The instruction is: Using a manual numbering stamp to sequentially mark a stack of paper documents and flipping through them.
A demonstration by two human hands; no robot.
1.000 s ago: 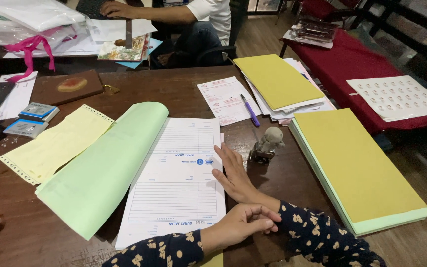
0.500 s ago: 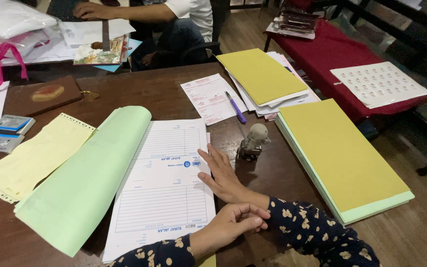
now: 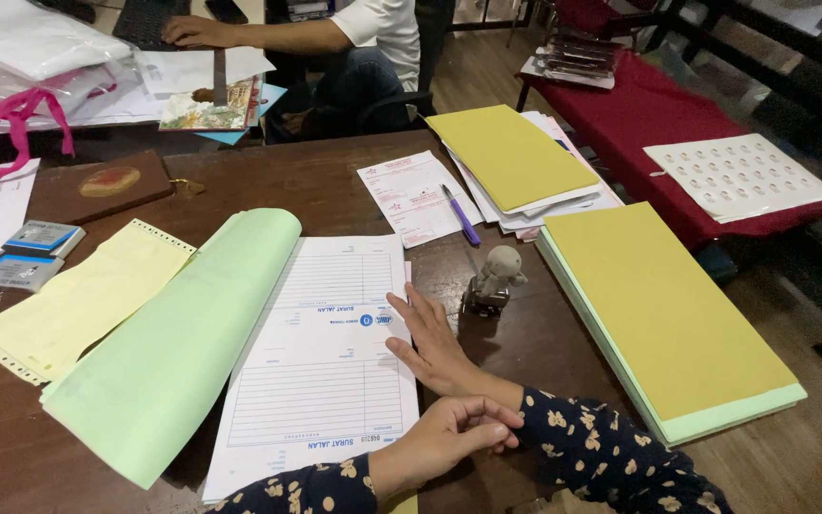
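A white printed form (image 3: 321, 362) lies on the dark wooden table (image 3: 544, 352) in front of me. My right hand (image 3: 432, 335) rests flat on the form's right edge, fingers spread, holding nothing. My left hand (image 3: 449, 436) sits just below it by the right wrist, fingers loosely curled with nothing in them. A pale green sheet (image 3: 183, 343) is folded back to the left of the form, with a yellow perforated sheet (image 3: 78, 295) beyond it. A small grey stamp-like figure (image 3: 494, 279) stands just right of my right hand.
A thick yellow-topped paper stack (image 3: 663, 314) lies at the right table edge, and another stack (image 3: 511, 157) with a purple pen (image 3: 461, 215) lies behind. Small boxes (image 3: 30, 252) sit at left. Another person (image 3: 316, 38) sits across. A red-covered bench (image 3: 658, 114) stands to the right.
The view has shifted a little. Both hands stay almost where they were, right hand flat on the form, left hand curled below it.
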